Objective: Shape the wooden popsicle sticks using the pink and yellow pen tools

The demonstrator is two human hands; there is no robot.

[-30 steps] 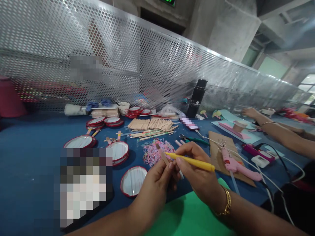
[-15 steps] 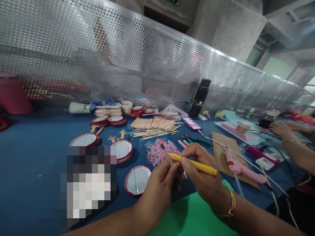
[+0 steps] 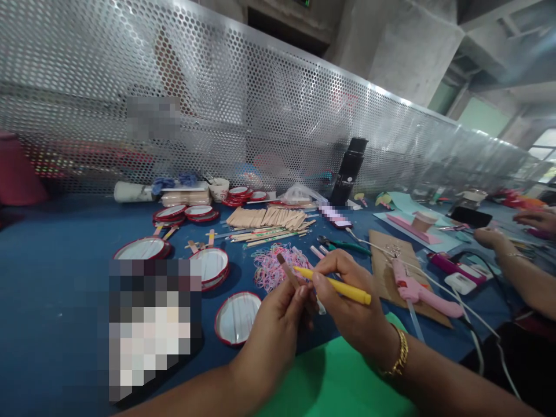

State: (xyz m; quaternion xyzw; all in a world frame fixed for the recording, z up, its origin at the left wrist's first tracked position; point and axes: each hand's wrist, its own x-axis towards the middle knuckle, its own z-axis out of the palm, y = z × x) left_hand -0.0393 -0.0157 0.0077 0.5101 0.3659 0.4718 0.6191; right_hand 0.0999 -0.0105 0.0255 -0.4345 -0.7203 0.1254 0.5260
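Between the thumb and fingers of my left hand point(image 3: 278, 318) is a wooden craft stick point(image 3: 288, 271), tilted, its upper tip coloured dark brown. My right hand point(image 3: 347, 295) pinches a yellow marker point(image 3: 341, 285), its tip close to the stick; whether it touches I cannot tell. Behind the stick lies a tangle of pastel rubber bands point(image 3: 269, 267). A round red-rimmed lid point(image 3: 238, 317) rests left of my left hand. Under my wrists is a green sheet point(image 3: 334, 379).
Several craft sticks point(image 3: 267, 219) lie behind the bands. More red-rimmed lids point(image 3: 145, 249) stand at the left. On cardboard point(image 3: 377, 249) at the right rests a pink glue gun point(image 3: 428, 295) with cables nearby. A black bottle point(image 3: 348, 172) stands by the perforated panel. A co-worker's hands point(image 3: 499, 243) are far right.
The view has shifted slightly, moving most things a little left. Both hands keep their hold on the stick and the marker. At the far right, the co-worker's hands have moved apart.
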